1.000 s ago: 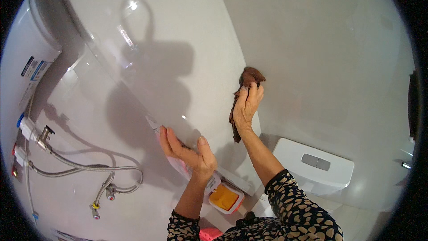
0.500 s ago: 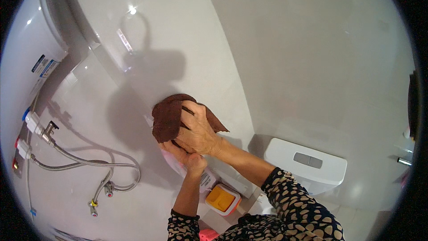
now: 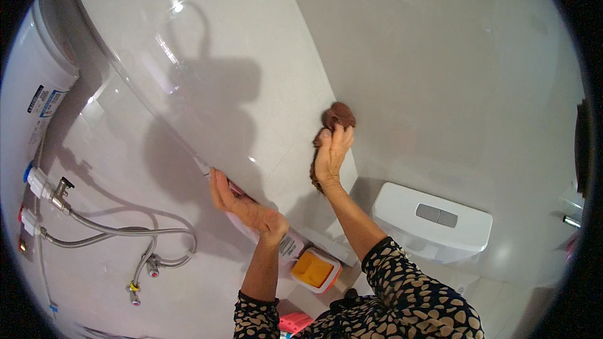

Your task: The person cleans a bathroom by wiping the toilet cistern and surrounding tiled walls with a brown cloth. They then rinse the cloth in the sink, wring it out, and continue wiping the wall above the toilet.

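My right hand is closed on a crumpled brown cloth, pressing it against the tiled wall close to the corner. Part of the cloth hangs down behind the wrist. Lower and to the left, my left hand has its fingers stretched out, and they hold nothing that I can see. It lies beside or against a pink thing with a label, mostly covered by the hand and forearm, so I cannot make out its kind.
A white toilet tank stands at the right. An orange and white container sits below my hands, near a pink object. At the left are a white water heater and braided hoses with valves.
My right hand has moved up and right with the cloth, away from my left hand, to the wall corner. My left hand has come off the cloth and its fingers have straightened.
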The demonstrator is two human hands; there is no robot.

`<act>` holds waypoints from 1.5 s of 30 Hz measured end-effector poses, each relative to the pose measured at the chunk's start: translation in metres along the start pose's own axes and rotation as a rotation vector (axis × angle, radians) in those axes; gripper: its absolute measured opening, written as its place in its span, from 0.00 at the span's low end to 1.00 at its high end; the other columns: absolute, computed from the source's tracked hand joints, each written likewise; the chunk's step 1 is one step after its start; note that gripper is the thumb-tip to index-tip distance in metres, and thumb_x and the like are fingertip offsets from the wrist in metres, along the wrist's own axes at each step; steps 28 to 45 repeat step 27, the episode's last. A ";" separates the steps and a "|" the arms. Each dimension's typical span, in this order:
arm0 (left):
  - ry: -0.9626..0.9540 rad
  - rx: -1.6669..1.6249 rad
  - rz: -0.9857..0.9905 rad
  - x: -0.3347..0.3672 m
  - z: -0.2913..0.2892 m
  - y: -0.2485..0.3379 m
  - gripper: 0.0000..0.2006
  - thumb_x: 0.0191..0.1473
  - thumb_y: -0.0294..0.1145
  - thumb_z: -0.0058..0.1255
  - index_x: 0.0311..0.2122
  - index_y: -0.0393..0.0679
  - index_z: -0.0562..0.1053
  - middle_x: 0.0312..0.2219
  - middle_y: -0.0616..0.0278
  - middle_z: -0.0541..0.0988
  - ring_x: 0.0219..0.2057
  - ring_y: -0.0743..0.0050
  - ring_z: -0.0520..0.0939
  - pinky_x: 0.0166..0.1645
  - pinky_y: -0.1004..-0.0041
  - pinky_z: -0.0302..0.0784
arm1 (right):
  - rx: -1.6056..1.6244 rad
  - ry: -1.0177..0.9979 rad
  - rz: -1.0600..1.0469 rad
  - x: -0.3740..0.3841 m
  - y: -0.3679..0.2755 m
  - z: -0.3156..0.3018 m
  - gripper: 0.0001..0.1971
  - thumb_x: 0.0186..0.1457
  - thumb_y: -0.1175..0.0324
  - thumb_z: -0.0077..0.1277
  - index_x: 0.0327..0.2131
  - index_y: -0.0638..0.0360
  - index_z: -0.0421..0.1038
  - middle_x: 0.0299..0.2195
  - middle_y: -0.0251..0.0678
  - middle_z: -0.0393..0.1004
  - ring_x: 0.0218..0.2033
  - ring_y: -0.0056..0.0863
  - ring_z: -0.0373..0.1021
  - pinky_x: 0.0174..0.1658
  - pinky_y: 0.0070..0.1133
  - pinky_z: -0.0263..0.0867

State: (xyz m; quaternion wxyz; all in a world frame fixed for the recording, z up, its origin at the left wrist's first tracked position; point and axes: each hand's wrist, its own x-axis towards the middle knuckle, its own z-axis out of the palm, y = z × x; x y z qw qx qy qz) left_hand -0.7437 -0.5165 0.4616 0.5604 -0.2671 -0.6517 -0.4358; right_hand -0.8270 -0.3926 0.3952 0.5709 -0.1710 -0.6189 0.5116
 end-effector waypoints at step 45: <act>-0.048 -0.276 0.075 -0.002 -0.008 -0.024 0.50 0.46 0.68 0.42 0.60 0.32 0.46 0.56 0.45 0.48 0.59 0.51 0.51 0.60 0.53 0.50 | -0.011 -0.559 -0.884 0.047 -0.165 0.001 0.19 0.48 0.59 0.42 0.41 0.58 0.70 0.53 0.50 0.58 0.54 0.49 0.51 0.52 0.41 0.44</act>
